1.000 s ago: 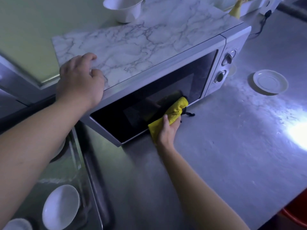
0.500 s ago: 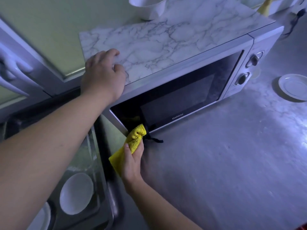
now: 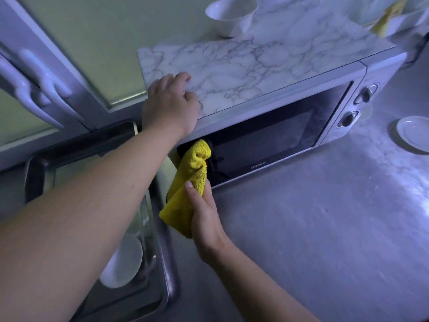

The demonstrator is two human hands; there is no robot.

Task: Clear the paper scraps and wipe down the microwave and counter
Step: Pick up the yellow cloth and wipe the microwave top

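A silver microwave (image 3: 290,105) with a marble-patterned top and a dark glass door stands on the grey counter (image 3: 325,228). My left hand (image 3: 170,105) rests on the top's front left corner, fingers loosely curled on the surface. My right hand (image 3: 204,219) grips a bunched yellow cloth (image 3: 188,180). The cloth's upper end presses against the left edge of the dark door. No paper scraps show in view.
A white bowl (image 3: 231,16) sits on the microwave's back. A white saucer (image 3: 415,133) lies on the counter at right. A steel sink (image 3: 162,263) at left holds a white dish (image 3: 123,261). Cabinet handles (image 3: 34,87) hang at upper left.
My right hand has swept the yellow cloth leftward along the door's lower edge, then up its left edge. My left hand has stayed on the corner.
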